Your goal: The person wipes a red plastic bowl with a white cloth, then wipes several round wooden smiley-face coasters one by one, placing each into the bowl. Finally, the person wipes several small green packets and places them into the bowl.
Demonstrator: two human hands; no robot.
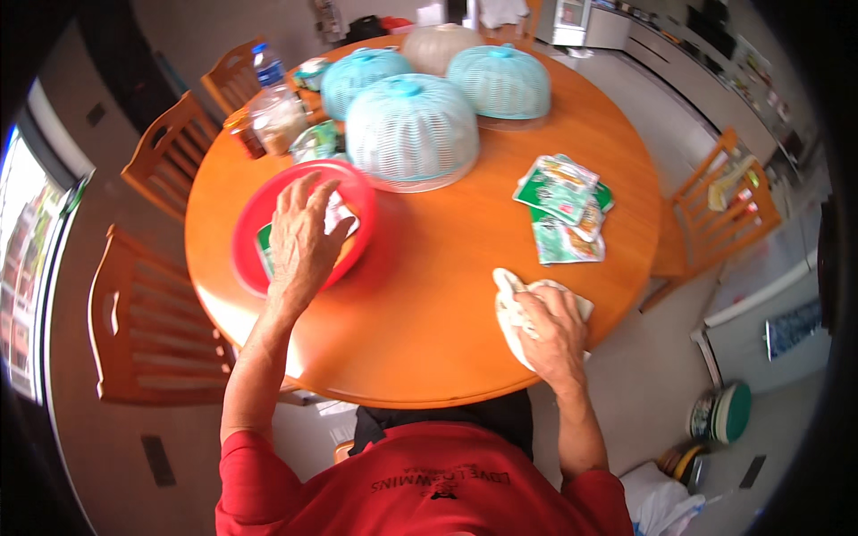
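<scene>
Over the red plastic basin (pixel 362 192) on the left of the table, my left hand (pixel 306 234) hovers with its fingers apart and nothing held. Inside the basin lie a few packets, partly hidden by that hand; a green corner (pixel 264 243) of one shows beside my wrist. My right hand (pixel 552 332) presses a crumpled cream cloth (pixel 509 308) to the tabletop near the front right edge, fingers curled into it. Beyond the cloth is a loose pile of green and white packets (pixel 563 201), overlapping one another.
Light-blue mesh food covers (pixel 411 129) and a beige one (pixel 438 46) stand at the back of the round wooden table (pixel 429 295). A water bottle (pixel 268 67), a jar (pixel 243 132) and a bag (pixel 315 141) sit back left. Wooden chairs (pixel 161 313) surround the table.
</scene>
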